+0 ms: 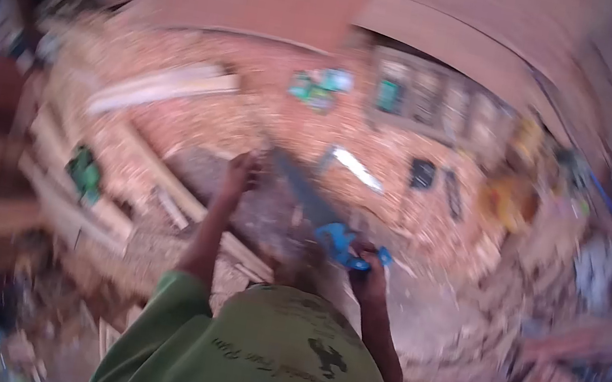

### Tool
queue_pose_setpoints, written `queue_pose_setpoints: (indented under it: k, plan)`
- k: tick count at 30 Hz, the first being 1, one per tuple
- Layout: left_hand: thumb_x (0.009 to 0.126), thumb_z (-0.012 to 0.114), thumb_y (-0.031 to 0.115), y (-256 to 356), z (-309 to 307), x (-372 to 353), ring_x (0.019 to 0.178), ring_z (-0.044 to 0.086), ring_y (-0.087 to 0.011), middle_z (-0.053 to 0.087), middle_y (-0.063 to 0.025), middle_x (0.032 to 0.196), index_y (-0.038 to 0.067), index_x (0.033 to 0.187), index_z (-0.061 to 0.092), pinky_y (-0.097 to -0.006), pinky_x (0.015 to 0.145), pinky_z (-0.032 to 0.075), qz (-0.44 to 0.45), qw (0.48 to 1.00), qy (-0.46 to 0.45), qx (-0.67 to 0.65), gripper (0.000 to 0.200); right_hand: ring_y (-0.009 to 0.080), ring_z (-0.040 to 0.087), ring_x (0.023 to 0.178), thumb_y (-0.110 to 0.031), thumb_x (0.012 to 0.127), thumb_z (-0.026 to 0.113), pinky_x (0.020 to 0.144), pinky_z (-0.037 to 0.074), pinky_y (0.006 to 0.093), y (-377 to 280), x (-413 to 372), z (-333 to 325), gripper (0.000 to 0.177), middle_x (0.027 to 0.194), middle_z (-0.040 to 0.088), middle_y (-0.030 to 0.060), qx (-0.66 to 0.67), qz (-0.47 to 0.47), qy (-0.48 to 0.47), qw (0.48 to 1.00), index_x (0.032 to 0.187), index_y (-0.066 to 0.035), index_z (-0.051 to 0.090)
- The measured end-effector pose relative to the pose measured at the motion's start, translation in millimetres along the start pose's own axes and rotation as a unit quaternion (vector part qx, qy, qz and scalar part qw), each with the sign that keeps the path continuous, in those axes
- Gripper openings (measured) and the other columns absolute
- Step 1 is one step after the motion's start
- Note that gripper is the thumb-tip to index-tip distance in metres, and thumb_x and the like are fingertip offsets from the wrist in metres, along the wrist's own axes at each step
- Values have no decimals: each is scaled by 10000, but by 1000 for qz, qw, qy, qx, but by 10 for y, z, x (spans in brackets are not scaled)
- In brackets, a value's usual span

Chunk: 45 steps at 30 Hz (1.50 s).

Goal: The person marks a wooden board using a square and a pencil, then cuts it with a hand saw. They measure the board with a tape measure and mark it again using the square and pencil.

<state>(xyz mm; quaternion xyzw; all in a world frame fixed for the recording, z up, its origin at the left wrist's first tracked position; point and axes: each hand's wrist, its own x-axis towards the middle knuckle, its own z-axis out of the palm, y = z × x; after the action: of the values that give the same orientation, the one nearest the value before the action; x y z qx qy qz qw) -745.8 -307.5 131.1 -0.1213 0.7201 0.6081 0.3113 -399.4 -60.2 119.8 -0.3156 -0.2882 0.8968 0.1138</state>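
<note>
A handsaw with a blue handle (342,243) is gripped in my right hand (369,275), in front of my body. Its grey blade (304,191) points up and to the left, over a dark, flat surface (259,208). My left hand (243,171) is raised just left of the blade's far end, and a small gap seems to separate them. Motion blur smears its fingers, so I cannot make out whether they hold anything.
Wood shavings (254,115) cover the ground ahead. Pale boards (170,89) and a green tool (84,172) lie to the left. Beyond the saw are a white-edged tool (356,168), a dark square piece (421,174) and a compartmented wooden frame (445,67). An orange-yellow object (510,201) sits right.
</note>
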Motion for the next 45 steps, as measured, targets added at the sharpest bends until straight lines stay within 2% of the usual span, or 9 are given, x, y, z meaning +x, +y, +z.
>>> queue_pose_setpoints:
  k: [4,7,10,14,17,26,32,37,45]
  plan:
    - [1023,717,462,-194,-562,-54,1248,594,-380,602,-218,1361,14,1508,568,-543,1039,493,202,730,507,412,677,259,713,1134,-372,1050,698,940,574,396,50,745,432,417,1256,722,133,-264,-107,-35,958,1266,-16,669]
    - [918,806,482,-468,-901,-51,1378,481,-519,488,-321,1477,34,1608,424,-559,1174,405,24,758,540,366,907,257,746,954,-527,1046,707,785,583,366,-580,1048,948,560,1089,759,126,-339,111,85,930,1193,14,691]
    - [858,856,432,-713,-1172,-134,1370,513,-536,482,-357,1494,26,1627,366,-551,1138,466,-77,809,504,294,998,339,740,790,-600,994,723,707,556,496,-1037,1512,578,598,848,764,155,-715,-96,164,673,1075,-9,752]
    - [878,833,235,-1280,-1525,-73,1197,671,-408,646,-286,1350,-8,1529,492,-485,1022,551,23,895,428,125,774,421,608,1326,-430,1022,686,1068,522,555,-1420,1996,389,649,1517,612,144,-812,-311,181,460,1584,-138,544]
    - [902,788,98,-1038,-1460,-60,1075,721,-302,731,-198,1212,-13,1439,580,-415,964,570,139,895,422,-31,587,436,461,1477,-367,1017,687,1110,471,631,-1549,2009,658,661,1692,433,99,-904,-109,171,377,1629,-213,488]
    - [1065,681,422,1334,-1074,-1376,849,717,-207,729,-157,1212,66,1654,423,-392,868,594,169,948,261,65,736,382,596,1251,-207,889,795,1097,495,542,-1596,1924,122,666,1460,510,188,-813,-226,249,476,1513,-131,577]
    - [975,751,495,781,-426,-1496,1014,725,-348,714,-174,1176,122,1506,582,-514,902,582,385,811,120,423,671,227,665,1029,-264,915,871,801,628,385,-1748,413,-68,551,1293,651,81,-142,-144,217,955,1392,-124,633]
    - [832,819,371,-408,310,-1676,1216,635,-361,672,-141,1271,128,1347,678,-539,1075,487,506,720,-64,471,587,265,659,1186,-370,1080,682,949,631,407,-1382,-985,-1584,511,1320,717,95,192,-199,-88,957,1526,-137,597]
    - [844,774,300,-1666,606,-1548,1316,572,-324,656,-109,1264,194,1312,737,-543,1150,423,597,590,-206,503,481,481,465,1509,-228,1004,752,1152,510,616,-810,-2581,-682,668,1637,497,232,222,-191,27,956,1601,-73,494]
